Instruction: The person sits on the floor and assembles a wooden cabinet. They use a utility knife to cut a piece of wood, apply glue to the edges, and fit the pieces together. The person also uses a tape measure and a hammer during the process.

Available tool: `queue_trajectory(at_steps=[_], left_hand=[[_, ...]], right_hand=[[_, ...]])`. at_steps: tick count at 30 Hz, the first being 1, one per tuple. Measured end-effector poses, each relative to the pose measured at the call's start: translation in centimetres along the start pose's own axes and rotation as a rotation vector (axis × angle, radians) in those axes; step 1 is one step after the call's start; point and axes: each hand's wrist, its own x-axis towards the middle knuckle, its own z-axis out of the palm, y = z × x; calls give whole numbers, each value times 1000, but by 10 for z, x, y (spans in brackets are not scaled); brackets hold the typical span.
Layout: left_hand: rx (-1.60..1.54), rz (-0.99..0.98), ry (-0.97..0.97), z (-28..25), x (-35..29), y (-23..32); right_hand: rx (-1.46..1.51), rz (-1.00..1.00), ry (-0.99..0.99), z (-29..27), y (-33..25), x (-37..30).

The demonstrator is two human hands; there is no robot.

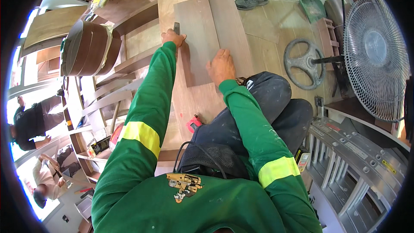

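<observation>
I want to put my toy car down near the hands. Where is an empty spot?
Bare wood floor shows between the grey-brown panel under the right hand and the fan base. The left hand, gripping a dark tool, has stacked boards and an edging roll crowding it.

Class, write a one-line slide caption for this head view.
Left hand runs a dark tool along a brown sheet while the right hand presses it flat.

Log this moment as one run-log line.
left hand: gripping dark tool on grey-brown panel | right hand: flat on panel | red tape measure: near knee
</observation>
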Motion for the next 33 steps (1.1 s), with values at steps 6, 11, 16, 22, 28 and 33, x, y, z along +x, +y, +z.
queue_trajectory(at_steps=[6, 11, 16, 22, 28, 33], left_hand=[[-26, -23, 9, 1, -2, 2], [-47, -50, 28, -2, -9, 4], [-33, -51, 78, -6, -15, 1], [-136, 538, 415, -7, -50, 48], [-96, 487, 265, 46, -56, 100], [-95, 363, 197, 48, -66, 113]], right_hand=[[-48, 17, -23, -4, -2, 1], [-131, -38, 105, -23, -15, -12], [-173, -101, -54, -16, -12, -8], [-179, -108, -59, -19, -13, -8], [-101, -136, -77, -25, -11, -4], [-9, -21, -152, -42, 18, 35]])
